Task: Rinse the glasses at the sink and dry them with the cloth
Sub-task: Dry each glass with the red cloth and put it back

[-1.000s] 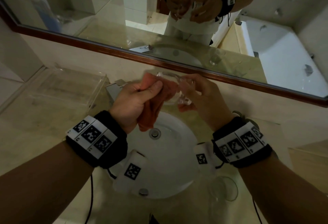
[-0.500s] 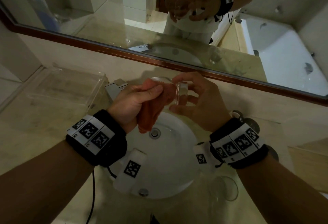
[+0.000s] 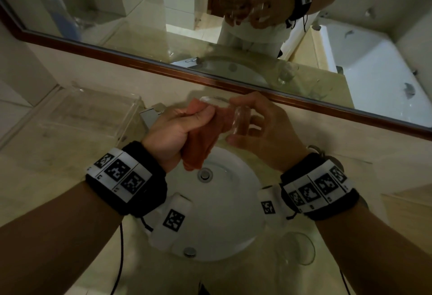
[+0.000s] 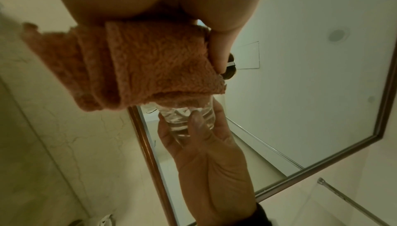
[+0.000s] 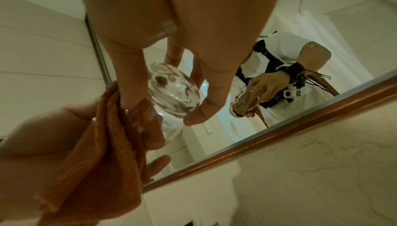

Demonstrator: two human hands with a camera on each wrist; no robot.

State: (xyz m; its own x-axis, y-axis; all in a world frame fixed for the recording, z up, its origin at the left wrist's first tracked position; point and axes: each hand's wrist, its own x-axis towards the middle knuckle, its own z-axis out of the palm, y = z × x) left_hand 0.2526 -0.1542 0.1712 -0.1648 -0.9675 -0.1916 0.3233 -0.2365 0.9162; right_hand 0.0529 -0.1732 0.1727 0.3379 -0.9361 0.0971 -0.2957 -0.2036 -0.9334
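Head view: I see both hands raised over the white sink (image 3: 236,203), in front of the mirror (image 3: 268,95).
Right hand (image 3: 264,131): fingertips clasp the base end of a clear glass (image 5: 171,94), which lies on its side.
Left hand (image 3: 173,135): clenched around an orange cloth (image 4: 133,70), pressing it against the open end of the glass.
Glass position: between my two hands, above the drain (image 3: 205,174).
Counter: a second glass (image 3: 295,248) stands just right of the sink.

Marble counter (image 3: 58,173), clear tray (image 3: 77,117), glass (image 3: 295,248)
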